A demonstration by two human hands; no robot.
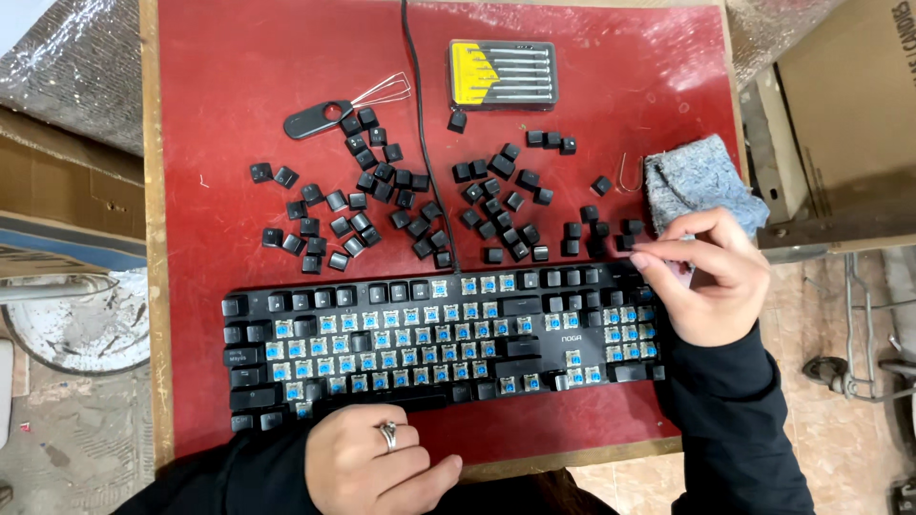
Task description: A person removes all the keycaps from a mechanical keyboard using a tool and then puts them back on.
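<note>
— What do you log around the work?

— Item one: a black keyboard (pixel 439 339) on a red tabletop (pixel 239 76), most caps off, blue switches showing. Its cable (pixel 420 124) runs up the middle of the table and splits the loose black keycaps (pixel 382 181) into two scatters just above the board. Item two: a keycap puller (pixel 334 113) with a wire loop, top left of the caps. Item three: a case of small screwdrivers (pixel 503 74) near the far edge. Item four: a bent wire clip (pixel 627 174) beside a grey cloth (pixel 697 181) at the right edge. A cardboard box (pixel 840 114) stands off the table, right.

— And the hands?

— I see my right hand (pixel 706 277) over the keyboard's upper right corner, fingers drawn narrow together, tips pointing left at the nearest caps (whether they pinch anything, I cannot tell). My left hand (pixel 372 463) rests at the near table edge below the spacebar row, loosely curled, ring on one finger, holding nothing I can make out.

— Room to move?

— The keyboard spans nearly the table's width; its right end lies close to the right edge. Open red surface lies at top left and between the screwdriver case and the cloth. The near edge has a thin bare strip.
</note>
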